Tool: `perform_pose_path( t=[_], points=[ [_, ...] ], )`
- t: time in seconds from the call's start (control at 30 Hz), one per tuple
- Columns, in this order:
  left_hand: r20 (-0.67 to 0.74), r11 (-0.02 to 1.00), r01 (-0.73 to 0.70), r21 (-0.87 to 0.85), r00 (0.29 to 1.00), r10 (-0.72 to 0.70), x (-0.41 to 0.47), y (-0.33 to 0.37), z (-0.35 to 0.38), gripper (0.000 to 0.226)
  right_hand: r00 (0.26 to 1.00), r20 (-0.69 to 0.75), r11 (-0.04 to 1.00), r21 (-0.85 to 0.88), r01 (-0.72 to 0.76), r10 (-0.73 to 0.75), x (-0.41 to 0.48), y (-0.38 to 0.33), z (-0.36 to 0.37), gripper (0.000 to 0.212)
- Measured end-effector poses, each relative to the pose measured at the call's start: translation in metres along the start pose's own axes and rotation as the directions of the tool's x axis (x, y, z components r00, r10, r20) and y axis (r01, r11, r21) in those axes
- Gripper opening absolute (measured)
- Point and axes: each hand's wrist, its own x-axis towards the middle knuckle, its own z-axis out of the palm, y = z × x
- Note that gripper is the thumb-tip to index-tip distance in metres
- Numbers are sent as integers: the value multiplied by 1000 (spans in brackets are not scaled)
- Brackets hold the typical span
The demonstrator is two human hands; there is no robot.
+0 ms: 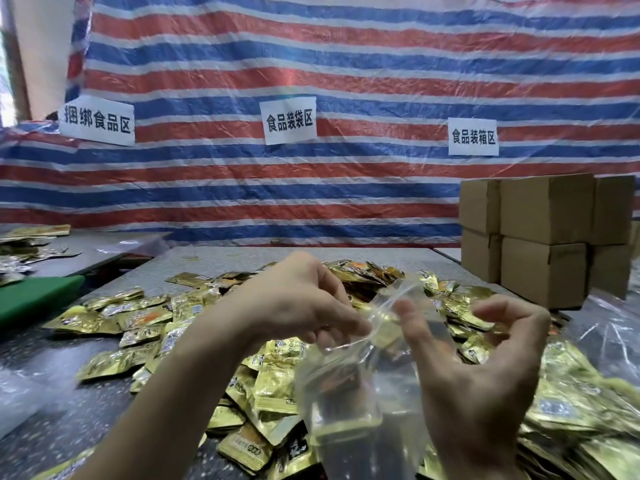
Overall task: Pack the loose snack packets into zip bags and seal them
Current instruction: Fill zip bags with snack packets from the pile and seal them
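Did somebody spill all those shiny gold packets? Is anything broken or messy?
Nothing looks broken. The shiny gold foil snack packets lie in a loose, jumbled heap across the grey speckled table, waiting to be packed. The clear plastic zip bag pinched by the left hand looks crumpled but whole.

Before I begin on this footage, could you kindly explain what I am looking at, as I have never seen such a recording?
There is no machine here: a person wears one wide-angle camera on the head, looking forward and down, so the two bare arms are theirs. The left hand pinches the mouth of a clear plastic zip bag; the right hand has its thumb at the same opening, though its hold is unclear. Beneath lies a heap of loose gold foil snack packets on a grey speckled table. Brown cardboard boxes are stacked at the right, and a red, white and blue striped tarp with white paper signs hangs behind.
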Motion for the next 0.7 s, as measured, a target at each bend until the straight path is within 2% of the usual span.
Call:
perform_pose_path(
  t=[0.03, 0.07, 0.13, 0.2, 0.33, 0.4, 0.47, 0.53, 0.63, 0.7],
  points=[
    [-1, 1000, -13, -14, 1000, 13, -1, 0, 1, 19, 998, 63, 1000, 13, -1, 0, 1, -2, -1, 51],
    [11, 999, -24, -29, 1000, 24, -2, 2, 2, 19, 982, 180, 994, 75, -75, 61, 2, -5, -2, 54],
    [52, 998, -35, -51, 998, 37, -3, 4, 4, 18, 856, 463, 926, 166, -338, 229, 3, -11, -3, 67],
    [83, 998, -24, -52, 996, 28, -4, 5, 5, 17, 740, 602, 848, 188, -495, 299, 3, -14, -2, 58],
    [28, 998, -1, -58, 1000, 3, -8, 5, -4, 16, 670, 666, 726, 276, -630, 329, 4, -12, -2, 34],
    [-104, 998, -2, -65, 995, -5, -13, 4, -13, 17, 688, 642, 708, 308, -636, 338, 6, -10, -4, 33],
    [-288, 999, -1, -38, 957, -10, -18, 2, -26, 19, 714, 605, 687, 350, -637, 353, 8, -9, -6, 32],
    [-393, 1000, 27, 8, 919, -22, -25, -1, -41, 21, 721, 597, 675, 371, -638, 353, 11, -10, -8, 32],
    [-360, 995, 71, 64, 932, -43, -37, -3, -58, 21, 668, 685, 619, 397, -677, 291, 14, -15, -7, 34],
    [-312, 996, 46, 71, 950, -21, -45, -2, -64, 21, 636, 733, 527, 452, -719, 240, 15, -17, 0, 47]
  ],
)
